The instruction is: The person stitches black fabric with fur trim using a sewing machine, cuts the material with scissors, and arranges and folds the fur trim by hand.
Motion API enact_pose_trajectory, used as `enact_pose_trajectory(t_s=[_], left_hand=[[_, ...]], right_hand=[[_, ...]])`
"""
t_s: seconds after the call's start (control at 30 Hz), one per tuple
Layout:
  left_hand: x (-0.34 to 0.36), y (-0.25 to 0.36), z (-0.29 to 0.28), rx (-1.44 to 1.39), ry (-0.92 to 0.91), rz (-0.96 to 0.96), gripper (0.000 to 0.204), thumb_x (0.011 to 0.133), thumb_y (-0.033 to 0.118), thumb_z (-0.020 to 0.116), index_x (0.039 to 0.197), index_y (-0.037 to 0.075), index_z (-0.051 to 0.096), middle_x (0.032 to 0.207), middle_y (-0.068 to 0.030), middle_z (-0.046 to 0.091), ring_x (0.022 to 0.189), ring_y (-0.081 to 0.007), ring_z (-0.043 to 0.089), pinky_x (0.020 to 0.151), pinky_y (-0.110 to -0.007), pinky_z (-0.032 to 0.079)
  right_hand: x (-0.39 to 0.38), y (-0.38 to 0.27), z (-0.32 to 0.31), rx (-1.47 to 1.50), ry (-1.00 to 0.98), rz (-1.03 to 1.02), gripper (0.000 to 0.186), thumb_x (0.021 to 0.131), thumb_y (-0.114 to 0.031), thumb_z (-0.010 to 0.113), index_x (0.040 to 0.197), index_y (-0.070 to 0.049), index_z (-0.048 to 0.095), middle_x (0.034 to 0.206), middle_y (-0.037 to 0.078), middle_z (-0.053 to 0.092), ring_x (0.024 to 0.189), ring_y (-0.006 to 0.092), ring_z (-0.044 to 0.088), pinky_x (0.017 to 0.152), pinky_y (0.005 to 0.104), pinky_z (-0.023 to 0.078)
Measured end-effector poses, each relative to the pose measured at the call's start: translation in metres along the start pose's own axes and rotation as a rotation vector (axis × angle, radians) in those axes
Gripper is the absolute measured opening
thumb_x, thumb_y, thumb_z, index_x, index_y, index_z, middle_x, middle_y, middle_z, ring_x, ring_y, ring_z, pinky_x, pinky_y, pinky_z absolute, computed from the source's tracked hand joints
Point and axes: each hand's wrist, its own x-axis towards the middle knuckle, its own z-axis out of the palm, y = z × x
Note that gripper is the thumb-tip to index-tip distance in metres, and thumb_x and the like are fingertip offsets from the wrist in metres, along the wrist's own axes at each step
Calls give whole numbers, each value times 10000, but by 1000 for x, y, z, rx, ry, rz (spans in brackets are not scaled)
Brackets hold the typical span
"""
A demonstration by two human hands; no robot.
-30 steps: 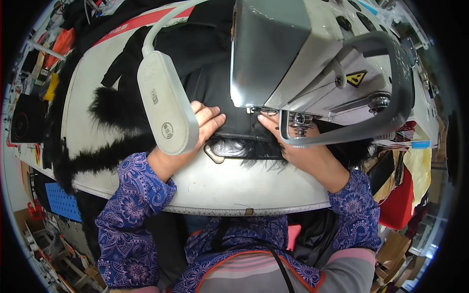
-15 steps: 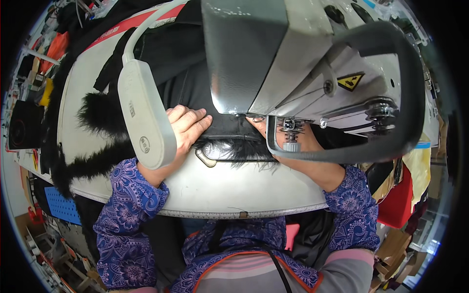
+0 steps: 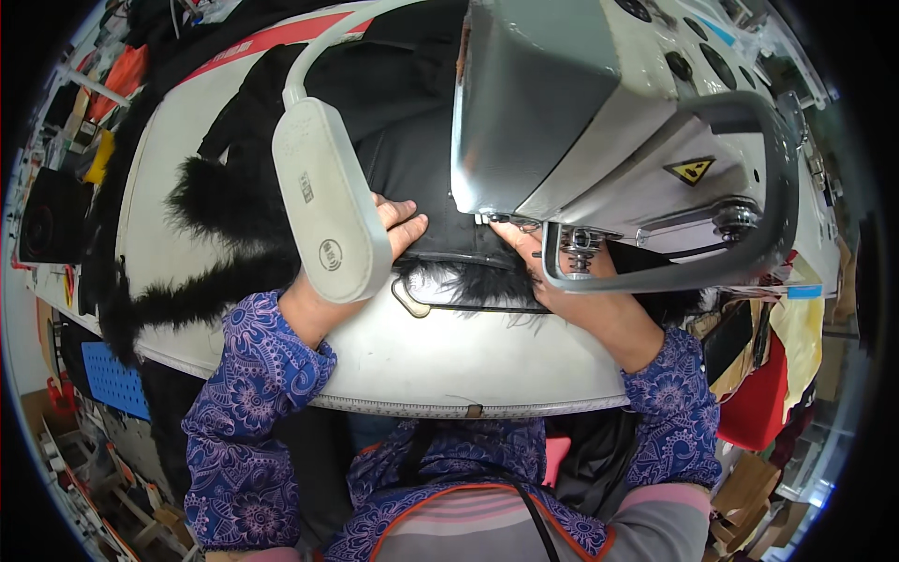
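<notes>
Black cloth (image 3: 417, 187) with a strip of black fur (image 3: 487, 282) along its near edge lies under the head of a sewing machine (image 3: 538, 112). My left hand (image 3: 401, 225) rests on the cloth to the left, fingers stretched out flat; a white lamp (image 3: 332, 201) hides its back and thumb. On the right, my right hand (image 3: 571, 292) lies at the cloth's edge beside the fur, fingers extended toward the needle area. The machine's head and its dark guard frame (image 3: 674, 279) cover part of that hand. Where the cloth meets the needle is hidden.
Long black fur strips (image 3: 201, 298) lie on the white table (image 3: 468, 361) at the left. A measuring tape (image 3: 473, 410) runs along its front edge. To the left stand a blue perforated basket (image 3: 116, 379) and a black speaker (image 3: 54, 215). A red container (image 3: 757, 398) is at the right.
The machine, lamp and cloth appear farther right in the picture, as the view has shifted. The lamp now covers more of my left hand. Both hands stay on the cloth.
</notes>
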Motion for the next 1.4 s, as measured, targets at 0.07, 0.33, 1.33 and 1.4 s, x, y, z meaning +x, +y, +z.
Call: enact_pose_trajectory(t_s=[0.07,0.33,1.33,1.4], left_hand=[[-3,-1,0,-61,-64,-56,295,742,41,617,1019,84,708,1019,-95,676,921,-259,612,836,-389,500],[-3,3,1,-148,-77,-30,297,739,50,637,1029,76,697,1020,-85,672,966,-261,622,850,-369,512],[23,18,-8,-150,-76,207,274,710,92,625,977,40,654,1067,-95,636,1036,-231,594,860,-375,511],[10,15,2,-178,-135,272,272,722,95,622,981,21,660,1118,-104,639,1106,-246,589,933,-387,502]], right_hand=[[1,-2,-2,19,-6,8,593,717,60,595,1288,-97,562,872,113,640,750,257,612,703,379,499],[-12,4,-13,-26,90,-41,489,721,34,593,1188,-102,642,917,110,656,868,286,644,731,374,520],[6,-19,-13,41,224,-294,374,784,45,578,1122,-90,664,1155,77,647,1053,273,610,874,381,502],[7,-18,-10,66,218,-285,368,782,44,582,1115,-88,667,1152,83,648,1029,278,615,858,386,503]])
